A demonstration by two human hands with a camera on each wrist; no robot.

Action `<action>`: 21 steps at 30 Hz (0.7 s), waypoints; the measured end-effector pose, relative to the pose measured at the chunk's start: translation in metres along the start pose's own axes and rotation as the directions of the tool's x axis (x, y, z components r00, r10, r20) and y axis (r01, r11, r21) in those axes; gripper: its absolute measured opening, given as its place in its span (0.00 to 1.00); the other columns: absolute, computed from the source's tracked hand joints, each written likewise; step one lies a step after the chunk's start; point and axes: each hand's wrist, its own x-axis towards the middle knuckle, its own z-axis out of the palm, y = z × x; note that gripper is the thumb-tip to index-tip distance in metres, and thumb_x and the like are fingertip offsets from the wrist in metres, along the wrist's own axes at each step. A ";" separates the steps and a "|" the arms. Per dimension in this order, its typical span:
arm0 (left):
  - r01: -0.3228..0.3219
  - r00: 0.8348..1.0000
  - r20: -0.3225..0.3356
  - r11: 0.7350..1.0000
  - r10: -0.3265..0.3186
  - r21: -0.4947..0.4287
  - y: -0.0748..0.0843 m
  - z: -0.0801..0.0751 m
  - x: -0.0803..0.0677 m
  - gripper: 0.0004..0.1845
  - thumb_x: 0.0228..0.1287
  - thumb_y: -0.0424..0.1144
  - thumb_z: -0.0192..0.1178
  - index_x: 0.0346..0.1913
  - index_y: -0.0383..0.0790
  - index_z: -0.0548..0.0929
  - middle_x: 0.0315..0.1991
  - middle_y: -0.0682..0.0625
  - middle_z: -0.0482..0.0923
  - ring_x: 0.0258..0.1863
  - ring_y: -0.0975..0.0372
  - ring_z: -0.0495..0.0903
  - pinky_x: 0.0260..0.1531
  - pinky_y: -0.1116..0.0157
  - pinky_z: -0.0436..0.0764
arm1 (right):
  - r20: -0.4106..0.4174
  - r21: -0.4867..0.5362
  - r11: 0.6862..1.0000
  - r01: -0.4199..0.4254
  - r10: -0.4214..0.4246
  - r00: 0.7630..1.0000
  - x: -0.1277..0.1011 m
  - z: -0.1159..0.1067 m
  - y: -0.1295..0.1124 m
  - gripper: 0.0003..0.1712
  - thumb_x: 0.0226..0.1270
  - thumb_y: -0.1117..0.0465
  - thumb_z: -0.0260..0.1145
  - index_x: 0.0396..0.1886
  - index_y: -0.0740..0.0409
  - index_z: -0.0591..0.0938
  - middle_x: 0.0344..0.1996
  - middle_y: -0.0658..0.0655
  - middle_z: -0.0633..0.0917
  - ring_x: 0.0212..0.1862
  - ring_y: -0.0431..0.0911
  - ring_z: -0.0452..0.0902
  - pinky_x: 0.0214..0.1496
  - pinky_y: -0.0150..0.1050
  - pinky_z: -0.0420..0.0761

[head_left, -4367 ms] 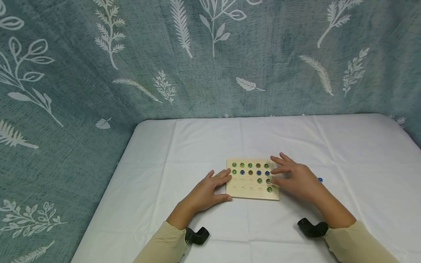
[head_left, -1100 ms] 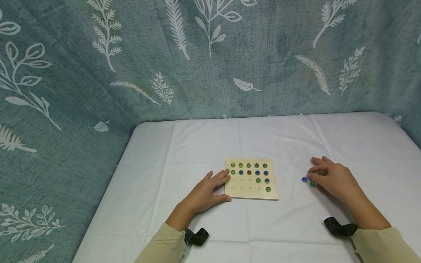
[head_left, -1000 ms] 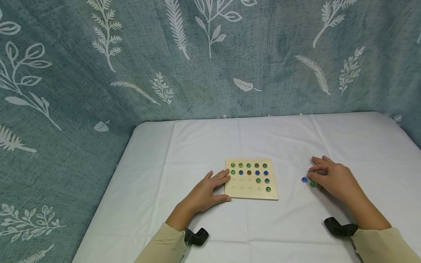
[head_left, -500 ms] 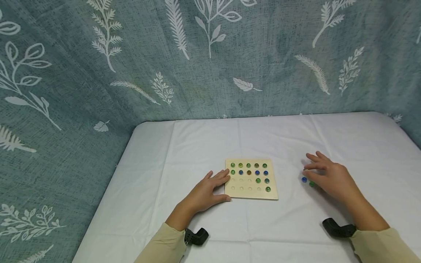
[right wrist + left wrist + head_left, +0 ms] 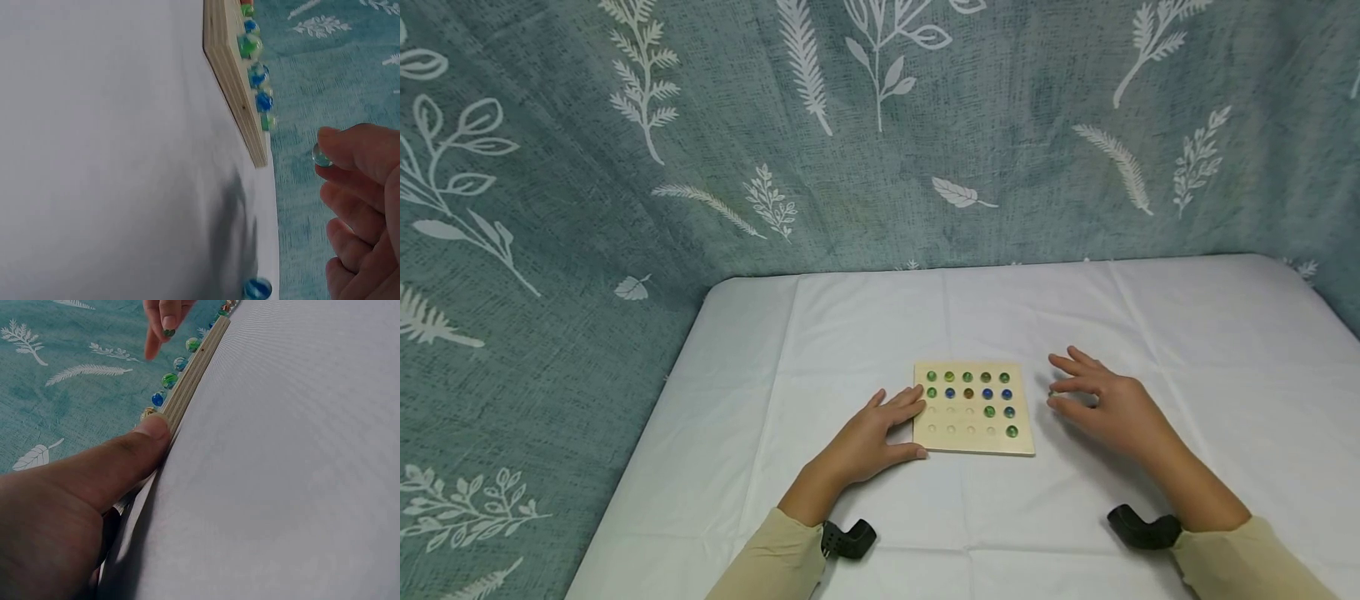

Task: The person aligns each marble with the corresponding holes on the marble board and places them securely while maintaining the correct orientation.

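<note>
A pale wooden board (image 5: 955,440) with rows of round hollows lies on the white cloth. Green, blue and brownish glass marbles (image 5: 989,412) fill its two far rows and part of the near rows at the right. My left hand (image 5: 868,437) rests on the board's left edge, fingers extended, its thumb at the near corner. Right of the board, my right hand (image 5: 1108,408) is raised, pinching a clear greenish marble (image 5: 321,155) between thumb and forefinger. The other right fingers are spread. A loose blue marble (image 5: 258,289) shows low in the right wrist view; the right hand hides it from the head view.
A white cloth (image 5: 850,333) covers the table. Behind it and at the left hangs a teal curtain (image 5: 880,192) with white leaf prints. Black wrist mounts (image 5: 850,539) sit at both cuffs.
My right hand went from the board out to the loose marbles, pinched one and lifted it. It has since moved left with the marble towards the board. My left hand stayed put.
</note>
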 end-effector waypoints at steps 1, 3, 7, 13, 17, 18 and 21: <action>0.000 1.000 0.001 1.000 0.000 0.000 0.000 0.000 0.000 0.40 0.59 0.54 0.68 0.73 0.47 0.68 0.76 0.62 0.54 0.76 0.68 0.53 0.80 0.63 0.42 | 0.005 0.006 1.000 0.010 -0.010 1.000 0.000 0.002 -0.002 0.15 0.60 0.58 0.74 0.45 0.61 0.89 0.66 0.60 0.76 0.72 0.60 0.63 0.59 0.63 0.76; -0.002 1.000 0.002 1.000 0.002 0.001 0.000 0.000 0.000 0.40 0.59 0.54 0.68 0.73 0.47 0.68 0.76 0.62 0.54 0.76 0.68 0.53 0.80 0.62 0.42 | 0.013 0.027 0.999 0.031 -0.032 0.999 0.001 0.005 -0.007 0.15 0.59 0.59 0.74 0.44 0.61 0.89 0.65 0.60 0.77 0.72 0.60 0.62 0.62 0.65 0.74; -0.001 1.000 0.002 1.000 0.001 0.000 0.001 -0.001 0.000 0.40 0.59 0.54 0.68 0.73 0.47 0.68 0.76 0.62 0.55 0.76 0.67 0.53 0.80 0.62 0.42 | 0.029 0.045 0.996 0.071 -0.073 0.997 0.003 0.012 -0.015 0.14 0.58 0.60 0.75 0.43 0.59 0.89 0.65 0.58 0.78 0.72 0.60 0.63 0.65 0.66 0.71; 0.005 1.000 0.004 1.000 -0.005 0.000 0.001 0.000 0.000 0.40 0.59 0.54 0.68 0.73 0.48 0.68 0.76 0.63 0.54 0.76 0.68 0.53 0.80 0.63 0.42 | 0.073 0.046 0.994 0.096 -0.100 0.992 0.004 0.020 -0.027 0.13 0.58 0.62 0.74 0.43 0.60 0.89 0.66 0.57 0.77 0.73 0.60 0.61 0.68 0.65 0.69; 0.008 1.000 0.002 1.000 -0.008 -0.002 0.000 0.000 0.001 0.40 0.59 0.55 0.68 0.73 0.48 0.68 0.76 0.63 0.54 0.76 0.68 0.53 0.80 0.63 0.42 | 0.099 0.029 0.992 0.124 -0.127 0.987 0.005 0.025 -0.032 0.12 0.58 0.62 0.74 0.43 0.59 0.89 0.65 0.57 0.77 0.73 0.60 0.61 0.70 0.63 0.67; 0.009 1.000 0.002 1.000 -0.009 -0.002 0.000 0.000 0.001 0.40 0.59 0.55 0.68 0.73 0.48 0.68 0.76 0.63 0.54 0.76 0.68 0.53 0.80 0.63 0.42 | 0.105 0.026 0.990 0.135 -0.137 0.985 0.005 0.026 -0.034 0.12 0.58 0.62 0.74 0.42 0.58 0.89 0.65 0.57 0.77 0.73 0.60 0.61 0.70 0.63 0.67; 0.006 1.000 0.000 1.000 -0.006 -0.002 0.000 0.000 0.001 0.41 0.59 0.55 0.68 0.73 0.48 0.68 0.76 0.63 0.54 0.76 0.68 0.53 0.80 0.63 0.42 | 0.117 0.023 0.987 0.159 -0.161 0.980 0.006 0.029 -0.037 0.12 0.57 0.62 0.75 0.42 0.57 0.90 0.65 0.56 0.78 0.73 0.59 0.61 0.71 0.63 0.65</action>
